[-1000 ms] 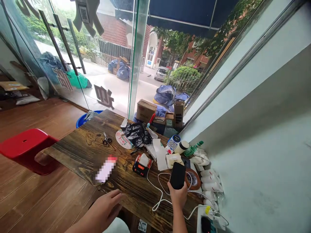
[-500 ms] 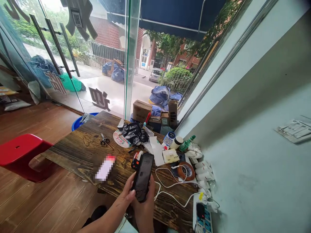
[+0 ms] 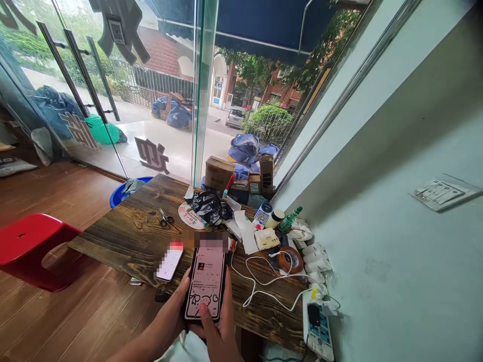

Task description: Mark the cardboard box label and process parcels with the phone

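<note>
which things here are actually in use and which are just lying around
In use: phone, lit, held in left hand and right hand.
Lying about: second phone, scissors, tape roll, white cable, power strip, black bag.

2 phones: held phone (image 3: 206, 284), flat phone (image 3: 169, 261). 2 hands: left hand (image 3: 177, 314), right hand (image 3: 222, 332). 1 each: wooden table (image 3: 124, 236), scissors (image 3: 165, 218), tape roll (image 3: 290, 259), power strip (image 3: 318, 329), green bottle (image 3: 290, 219), black bag (image 3: 209, 206), red stool (image 3: 30, 246), blue basin (image 3: 121, 187). At least 3 cardboard boxes (image 3: 218, 172) past the table's far end. White rolls (image 3: 315, 261) by the wall: too bunched to count
</note>
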`<state>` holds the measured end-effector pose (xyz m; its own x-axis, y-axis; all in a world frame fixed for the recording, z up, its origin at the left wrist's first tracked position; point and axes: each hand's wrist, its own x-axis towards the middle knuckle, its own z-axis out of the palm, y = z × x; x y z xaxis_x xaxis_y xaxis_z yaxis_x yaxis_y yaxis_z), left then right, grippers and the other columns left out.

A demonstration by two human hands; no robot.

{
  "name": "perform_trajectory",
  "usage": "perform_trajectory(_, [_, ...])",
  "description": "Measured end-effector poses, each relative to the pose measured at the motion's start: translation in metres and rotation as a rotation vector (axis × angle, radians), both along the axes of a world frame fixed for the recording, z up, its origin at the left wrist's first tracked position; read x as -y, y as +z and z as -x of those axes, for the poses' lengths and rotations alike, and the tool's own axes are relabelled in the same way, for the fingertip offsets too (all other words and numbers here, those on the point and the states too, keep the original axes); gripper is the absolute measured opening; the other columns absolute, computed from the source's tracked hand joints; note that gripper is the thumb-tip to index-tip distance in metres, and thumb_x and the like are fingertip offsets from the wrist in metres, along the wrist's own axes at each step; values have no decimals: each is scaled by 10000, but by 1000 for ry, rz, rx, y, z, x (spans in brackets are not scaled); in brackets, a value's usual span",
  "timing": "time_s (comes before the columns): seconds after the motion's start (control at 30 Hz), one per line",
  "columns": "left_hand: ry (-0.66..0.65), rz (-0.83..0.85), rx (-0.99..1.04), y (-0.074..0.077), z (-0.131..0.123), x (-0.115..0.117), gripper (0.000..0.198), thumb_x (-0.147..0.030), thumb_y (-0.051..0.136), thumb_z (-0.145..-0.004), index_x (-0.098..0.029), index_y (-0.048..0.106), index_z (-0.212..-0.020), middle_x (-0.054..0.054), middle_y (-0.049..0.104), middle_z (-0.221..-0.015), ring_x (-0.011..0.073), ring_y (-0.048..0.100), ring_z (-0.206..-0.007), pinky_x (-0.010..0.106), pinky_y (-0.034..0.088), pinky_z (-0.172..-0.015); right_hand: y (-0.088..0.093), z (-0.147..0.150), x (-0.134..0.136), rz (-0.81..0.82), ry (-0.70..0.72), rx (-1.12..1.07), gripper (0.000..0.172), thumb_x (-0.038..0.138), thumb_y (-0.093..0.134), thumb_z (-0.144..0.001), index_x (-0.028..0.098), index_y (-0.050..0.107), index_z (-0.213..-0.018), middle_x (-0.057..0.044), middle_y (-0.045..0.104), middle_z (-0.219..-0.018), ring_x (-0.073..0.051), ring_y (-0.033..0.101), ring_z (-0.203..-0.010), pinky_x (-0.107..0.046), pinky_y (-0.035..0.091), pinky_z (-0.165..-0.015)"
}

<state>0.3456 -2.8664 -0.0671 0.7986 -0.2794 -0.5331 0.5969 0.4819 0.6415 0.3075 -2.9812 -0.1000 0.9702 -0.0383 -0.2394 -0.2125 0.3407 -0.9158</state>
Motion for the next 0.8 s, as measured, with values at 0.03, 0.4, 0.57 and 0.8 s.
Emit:
perform_trajectory(0.03, [9,-14,-14,5,-1,-1,902,-727,706,-564,-256,476,-1298,96,605,-1279,334,353,-1357,490,165,-1184,3,0,-2,-19,3,-22,940,581,616,-803,307,70,-1517,-125,345,-1519,-319,485,-1279,-458,594,-807])
perform_trajectory(0.4, [6,104,-32,1,-2,-20,1142,-610,797,-540,-264,230,-1469,76,543,-1375,312,364,-1357,427,284,-1144,10,3,-21,-130,-25,-53,978,546,696,-750,346,104,-1501,-119,343,-1512,-312,514,-1236,-428,596,-761])
perform_trajectory(0.57, [-9,173,-17,-6,-4,-26,1026,-502,778,-622,-294,247,-1475,54,560,-1360,292,416,-1326,408,339,-1107,10,1,-24,-142,3,0,975,533,687,-761,337,83,-1501,-126,372,-1497,-290,544,-1204,-424,578,-808])
perform_trajectory(0.8, [-21,204,62,-10,-6,-32,854,-419,731,-661,-310,375,-1429,27,581,-1330,291,428,-1310,400,352,-1093,10,-2,-24,-143,58,39,971,498,665,-795,365,8,-1498,-109,366,-1512,-274,525,-1244,-411,571,-841])
